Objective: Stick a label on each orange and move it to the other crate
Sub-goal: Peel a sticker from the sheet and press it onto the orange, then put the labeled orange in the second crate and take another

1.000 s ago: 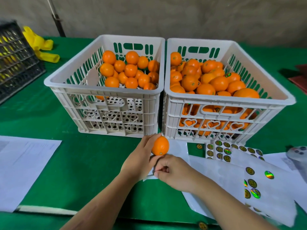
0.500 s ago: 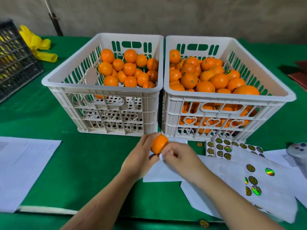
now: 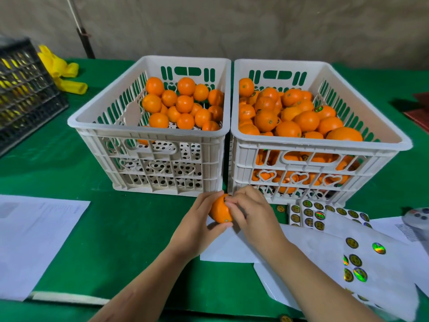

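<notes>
Two hands (image 3: 228, 219), one orange (image 3: 219, 211), two crates (image 3: 148, 133)

Your left hand (image 3: 197, 225) and right hand (image 3: 251, 212) were bare, without gloves, rings or watch. Both forearms showed uncovered up to the frame's edge, no sleeve visible.

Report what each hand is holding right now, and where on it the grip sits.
The left hand cups one orange by its left side and underside. The right hand presses a label onto the orange's top with its fingertips.
</notes>
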